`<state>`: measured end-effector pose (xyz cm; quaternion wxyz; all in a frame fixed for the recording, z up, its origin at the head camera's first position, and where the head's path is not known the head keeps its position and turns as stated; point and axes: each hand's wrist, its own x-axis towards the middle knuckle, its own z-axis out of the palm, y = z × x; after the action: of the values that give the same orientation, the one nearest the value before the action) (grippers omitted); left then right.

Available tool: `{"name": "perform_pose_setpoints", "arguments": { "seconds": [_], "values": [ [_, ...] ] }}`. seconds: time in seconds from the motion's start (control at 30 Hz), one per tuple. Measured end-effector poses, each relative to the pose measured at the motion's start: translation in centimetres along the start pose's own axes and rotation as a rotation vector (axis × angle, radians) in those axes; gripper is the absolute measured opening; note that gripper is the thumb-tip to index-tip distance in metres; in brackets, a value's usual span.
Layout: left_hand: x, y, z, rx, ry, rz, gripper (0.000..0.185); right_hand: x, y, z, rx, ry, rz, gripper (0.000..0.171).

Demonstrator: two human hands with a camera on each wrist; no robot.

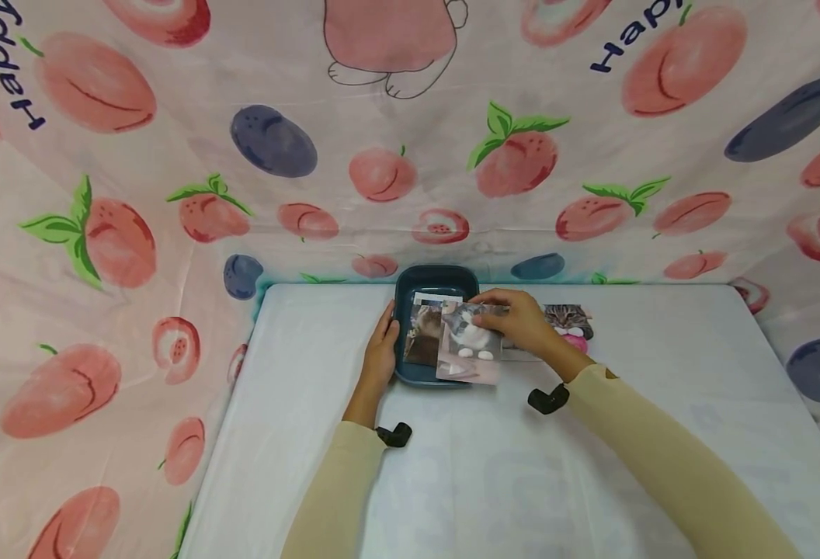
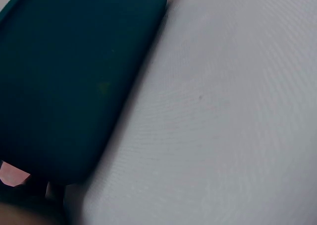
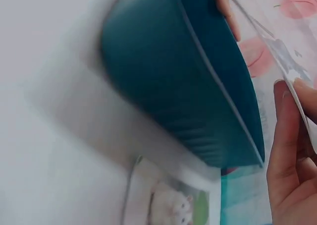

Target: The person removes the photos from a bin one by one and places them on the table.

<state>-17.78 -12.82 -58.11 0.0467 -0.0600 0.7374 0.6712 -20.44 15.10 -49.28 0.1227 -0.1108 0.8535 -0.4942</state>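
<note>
A dark teal tray (image 1: 436, 279) is sitting at the far edge of the white bench (image 1: 452, 466), close against the fruit-printed cloth (image 1: 102, 194) that is hanging behind and to both sides. Inside the tray a photo of a brownish animal (image 1: 424, 338) is lying flat, with the white edge of another print showing just behind it. The person's left hand (image 1: 380, 349) is resting against the tray's left wall, fingers straight and gripping nothing. The right hand (image 1: 518, 320) is pinching a photo of a grey and white animal (image 1: 471, 345) by its upper right corner, holding it tilted over the tray's right side so that its lower edge is overhanging the rim. Behind that hand more prints are lying on the bench, the top one a tabby cat photo (image 1: 569, 317) with something pink below it.

The right wrist view is showing the tray's outer wall, and another photo of a small white animal (image 3: 171, 207) lying on the bench just beside it, partly tucked under the tray's shadow. The left wrist view is taking in only dark tray wall and bare bench; the hand itself is hardly showing there. How many prints are stacked in the tray I cannot tell, as the held photo is covering its right half.
</note>
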Motion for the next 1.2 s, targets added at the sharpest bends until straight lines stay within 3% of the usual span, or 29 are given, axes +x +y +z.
{"name": "perform_pose_setpoints", "arguments": {
  "seconds": [0.13, 0.3, 0.57, 0.87, 1.2],
  "values": [
    [0.0, 0.0, -0.1, -0.010, 0.001, 0.010, 0.049, -1.5, 1.2, -0.8, 0.033, 0.005, 0.035, 0.038],
    [-0.1, 0.1, -0.1, -0.004, 0.001, 0.016, 0.048, -3.5, 2.5, -1.8, -0.002, 0.024, 0.072, 0.049],
    [-0.1, 0.1, 0.0, 0.014, 0.003, 0.011, 0.049, -6.5, 5.6, -3.5, -0.039, 0.105, 0.075, 0.044],
    [-0.1, 0.2, 0.0, -0.003, -0.003, 0.013, 0.049, -8.0, 8.1, -2.8, -0.128, 0.093, 0.053, 0.033],
    [-0.1, 0.1, -0.2, -0.016, -0.012, 0.019, 0.051, -8.1, 8.9, -1.6, -0.240, 0.149, -0.012, 0.024]
  ]
}}
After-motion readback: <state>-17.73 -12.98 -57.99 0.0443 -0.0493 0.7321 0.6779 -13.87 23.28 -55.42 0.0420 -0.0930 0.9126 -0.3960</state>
